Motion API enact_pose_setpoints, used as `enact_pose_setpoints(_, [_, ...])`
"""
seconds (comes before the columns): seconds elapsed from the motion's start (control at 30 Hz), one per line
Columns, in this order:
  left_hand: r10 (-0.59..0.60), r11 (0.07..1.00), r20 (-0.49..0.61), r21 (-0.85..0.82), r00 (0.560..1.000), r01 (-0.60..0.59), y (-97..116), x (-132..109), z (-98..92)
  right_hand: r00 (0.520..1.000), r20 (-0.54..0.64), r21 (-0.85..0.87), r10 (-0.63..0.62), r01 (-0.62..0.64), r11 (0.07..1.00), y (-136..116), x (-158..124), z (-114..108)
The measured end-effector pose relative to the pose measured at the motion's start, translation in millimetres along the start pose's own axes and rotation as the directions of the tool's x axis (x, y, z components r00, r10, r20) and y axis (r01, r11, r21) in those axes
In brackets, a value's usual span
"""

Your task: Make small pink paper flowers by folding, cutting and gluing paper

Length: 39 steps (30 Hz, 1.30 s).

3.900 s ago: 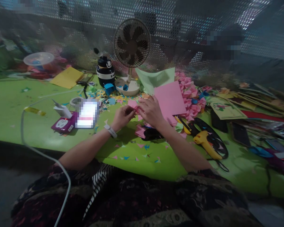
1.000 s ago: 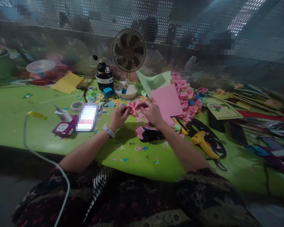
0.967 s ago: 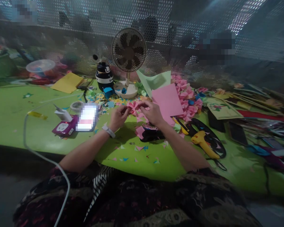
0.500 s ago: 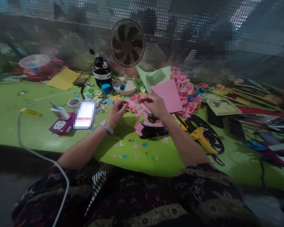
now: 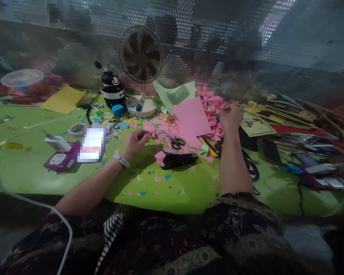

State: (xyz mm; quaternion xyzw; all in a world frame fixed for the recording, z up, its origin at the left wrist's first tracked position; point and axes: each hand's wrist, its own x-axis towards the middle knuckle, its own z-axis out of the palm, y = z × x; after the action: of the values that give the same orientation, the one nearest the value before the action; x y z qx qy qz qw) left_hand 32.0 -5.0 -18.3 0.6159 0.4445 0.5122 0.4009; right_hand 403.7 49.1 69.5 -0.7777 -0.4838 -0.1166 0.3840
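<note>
My left hand (image 5: 135, 143) is closed in a pinch at the middle of the green table, with a small pink paper piece (image 5: 151, 134) at its fingertips. Farther right, my right hand (image 5: 231, 117) reaches to the right edge of a heap of folded pink paper flowers (image 5: 210, 100). Its fingers are bent together, and what they hold, if anything, is hidden. Between the hands lie scissors (image 5: 177, 143), a black stapler-like tool (image 5: 180, 160) and a square pink paper sheet (image 5: 192, 116). A yellow-handled cutter (image 5: 208, 146) is beside my right forearm.
A fan (image 5: 141, 59) and a dark bottle (image 5: 111, 91) stand at the back. Left are a lit phone (image 5: 92, 144), a purple device (image 5: 62, 157) and a white cable (image 5: 31, 198). Paper scraps are scattered about. Phones and sticks lie at right.
My right hand has moved right, from near the left hand to the edge of the flower heap. The left hand stays about where it was. The whole view has shifted slightly.
</note>
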Motion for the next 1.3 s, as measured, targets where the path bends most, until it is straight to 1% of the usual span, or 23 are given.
enact_pose_setpoints(0.1, [-0.006,1.000,-0.001,0.017,1.000,0.006,3.8,-2.2,0.7,0.996,0.011,-0.090,0.084,-0.083,0.992,5.8,-3.1,3.7])
enact_pose_setpoints(0.2, [-0.016,1.000,-0.003,0.005,1.000,0.016,5.6,-3.9,2.1,0.989,0.050,-0.125,0.139,-0.132,0.983,4.8,-5.5,7.5])
enact_pose_setpoints(0.37, [-0.020,0.999,-0.010,0.035,1.000,0.020,5.2,-4.1,2.3,0.982,0.089,-0.156,0.166,-0.151,0.976,6.3,-8.1,13.8])
enact_pose_setpoints(0.53, [-0.022,1.000,-0.007,0.022,1.000,0.022,2.3,-3.2,1.5,0.964,0.197,-0.202,0.179,-0.139,0.969,7.6,-5.8,12.7])
enact_pose_setpoints(0.67, [-0.018,0.999,0.007,-0.027,1.000,0.019,0.2,-2.6,2.1,0.970,0.192,-0.192,0.149,-0.112,0.975,2.1,-5.3,5.9])
enact_pose_setpoints(0.73, [-0.014,0.999,0.004,-0.035,1.000,0.014,-0.7,-1.4,2.0,0.968,0.208,-0.185,0.142,-0.104,0.977,-0.8,-6.8,1.4])
enact_pose_setpoints(0.83, [0.012,1.000,-0.024,0.017,1.000,-0.012,-0.6,2.0,-0.2,0.969,0.211,-0.174,0.127,-0.091,0.981,-5.4,-6.4,-6.7])
enact_pose_setpoints(0.9, [0.052,0.997,-0.067,0.068,0.996,-0.048,0.9,5.1,-3.1,0.982,0.170,-0.141,0.088,-0.065,0.988,-10.9,-3.9,-11.7])
enact_pose_setpoints(0.97, [0.105,0.990,-0.122,0.107,0.987,-0.092,2.4,8.2,-6.0,0.993,0.120,-0.037,0.002,0.003,0.999,-20.6,-2.8,-15.0])
enact_pose_setpoints(1.03, [0.152,0.981,-0.160,0.148,0.975,-0.128,2.9,10.8,-8.2,0.985,0.128,0.149,-0.120,0.100,0.984,-35.5,-7.9,-15.1])
enact_pose_setpoints(1.07, [0.163,0.976,-0.168,0.171,0.972,-0.134,2.5,11.8,-8.9,0.969,0.163,0.255,-0.186,0.141,0.957,-44.9,-14.0,-13.7])
enact_pose_setpoints(1.1, [0.164,0.972,-0.165,0.195,0.973,-0.131,1.7,12.7,-9.3,0.937,0.232,0.361,-0.262,0.168,0.917,-55.3,-22.5,-11.4])
enact_pose_setpoints(1.17, [0.147,0.965,-0.144,0.240,0.979,-0.110,-0.5,14.0,-9.7,0.878,0.311,0.424,-0.364,0.215,0.880,-77.4,-45.8,-4.3])
enact_pose_setpoints(1.2, [0.137,0.960,-0.133,0.261,0.982,-0.098,-1.8,14.5,-9.9,0.838,0.358,0.438,-0.412,0.239,0.867,-88.2,-59.4,0.3])
enact_pose_setpoints(1.23, [0.130,0.954,-0.122,0.285,0.984,-0.090,-3.0,14.9,-10.2,0.766,0.433,0.442,-0.475,0.279,0.853,-98.2,-73.1,5.4])
enact_pose_setpoints(1.3, [0.129,0.931,-0.096,0.355,0.987,-0.087,-5.1,15.3,-11.3,0.600,0.571,0.416,-0.561,0.378,0.827,-114.1,-97.8,16.3])
